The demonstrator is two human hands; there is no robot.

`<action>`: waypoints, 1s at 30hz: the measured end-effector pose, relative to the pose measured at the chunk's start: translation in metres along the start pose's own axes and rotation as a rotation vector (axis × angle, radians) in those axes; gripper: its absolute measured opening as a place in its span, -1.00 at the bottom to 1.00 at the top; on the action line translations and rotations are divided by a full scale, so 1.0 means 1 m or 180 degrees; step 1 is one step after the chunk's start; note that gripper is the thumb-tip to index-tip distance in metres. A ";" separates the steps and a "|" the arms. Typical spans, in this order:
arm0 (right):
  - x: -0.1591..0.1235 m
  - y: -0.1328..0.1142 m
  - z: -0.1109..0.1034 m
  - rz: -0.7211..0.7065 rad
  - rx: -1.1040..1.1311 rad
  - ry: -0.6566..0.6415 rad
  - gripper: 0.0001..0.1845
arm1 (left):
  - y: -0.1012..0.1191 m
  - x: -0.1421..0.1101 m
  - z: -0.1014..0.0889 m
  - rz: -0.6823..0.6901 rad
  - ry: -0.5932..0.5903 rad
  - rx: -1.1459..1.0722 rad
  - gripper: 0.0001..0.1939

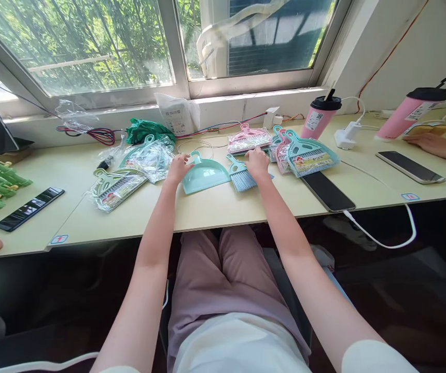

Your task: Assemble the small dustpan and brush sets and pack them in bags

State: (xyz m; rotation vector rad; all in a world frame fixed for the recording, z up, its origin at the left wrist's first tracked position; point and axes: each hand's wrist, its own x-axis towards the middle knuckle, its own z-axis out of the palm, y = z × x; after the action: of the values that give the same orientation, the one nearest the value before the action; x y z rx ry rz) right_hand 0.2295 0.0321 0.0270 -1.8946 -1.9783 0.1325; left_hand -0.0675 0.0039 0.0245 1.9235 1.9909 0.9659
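Your left hand (178,168) is resting at the left edge of the dustpan (207,175), its thumb reaching in near the handle; you are showing too little of the fingertips for me to tell whether they are pinching the rim or only touching it. The dustpan is lying just right of that hand, its wide side facing near. Your right hand (258,163) is bending over the right part of the brush (243,180), its wrist covering some of the bristles; whether it is gripping or just touching, I cannot tell. The brush is lying between dustpan and right wrist, bristles pointing near. A pink pack (249,135) is sitting just beyond the brush, and a green pack (119,190) is lying farther left on the table (215,213).
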 end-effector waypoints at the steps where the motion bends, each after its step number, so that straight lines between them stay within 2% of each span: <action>1: 0.002 0.002 0.002 0.0014 -0.0029 -0.0023 -0.69 | -0.002 0.000 0.001 -0.0013 0.0032 0.0201 -0.66; 4: 0.007 0.008 0.009 0.0077 0.0021 -0.0086 -0.77 | -0.010 0.001 0.004 -0.0103 0.0078 0.0542 -0.70; 7: 0.014 0.012 0.010 0.0035 0.0601 0.0143 -0.87 | -0.015 0.005 0.005 -0.0087 0.0245 0.0220 -0.71; 9: 0.019 0.011 0.008 -0.0126 0.1419 0.0243 -0.85 | -0.014 0.008 0.004 -0.0076 0.0478 -0.0293 -0.75; 12: 0.020 0.001 0.004 -0.0630 0.2813 0.0127 -0.64 | -0.006 0.012 0.003 -0.0198 0.0745 -0.1303 -0.85; 15: 0.009 -0.020 0.008 -0.1008 0.3500 0.0135 -0.49 | 0.009 0.009 0.006 -0.0307 0.0583 -0.2245 -0.82; 18: -0.007 -0.040 0.018 -0.0981 0.3353 0.0499 -0.52 | 0.026 0.000 0.016 -0.0027 0.0162 -0.2877 -0.61; 22: -0.020 -0.047 0.028 -0.0837 0.2670 0.1169 -0.64 | 0.043 -0.012 0.032 0.0610 -0.0285 -0.2743 -0.46; 24: -0.019 -0.044 0.030 -0.0771 0.2265 0.1426 -0.66 | 0.047 -0.015 0.037 0.0796 -0.0296 -0.2607 -0.43; 27: -0.013 -0.038 0.031 -0.0785 0.1961 0.1669 -0.64 | 0.051 -0.017 0.038 0.0921 -0.0095 -0.2490 -0.44; 29: -0.008 -0.036 0.031 -0.0876 0.2131 0.1541 -0.57 | 0.051 -0.016 0.036 0.0934 0.0080 -0.2390 -0.46; 30: -0.005 -0.035 0.030 -0.0933 0.2296 0.1348 -0.52 | 0.051 -0.016 0.035 0.0932 0.0170 -0.2348 -0.47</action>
State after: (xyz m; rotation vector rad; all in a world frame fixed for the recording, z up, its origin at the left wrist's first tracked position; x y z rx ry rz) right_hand 0.1858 0.0301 0.0099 -1.0622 -1.5927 0.2881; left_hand -0.0043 -0.0039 0.0232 1.7595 1.1192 1.5564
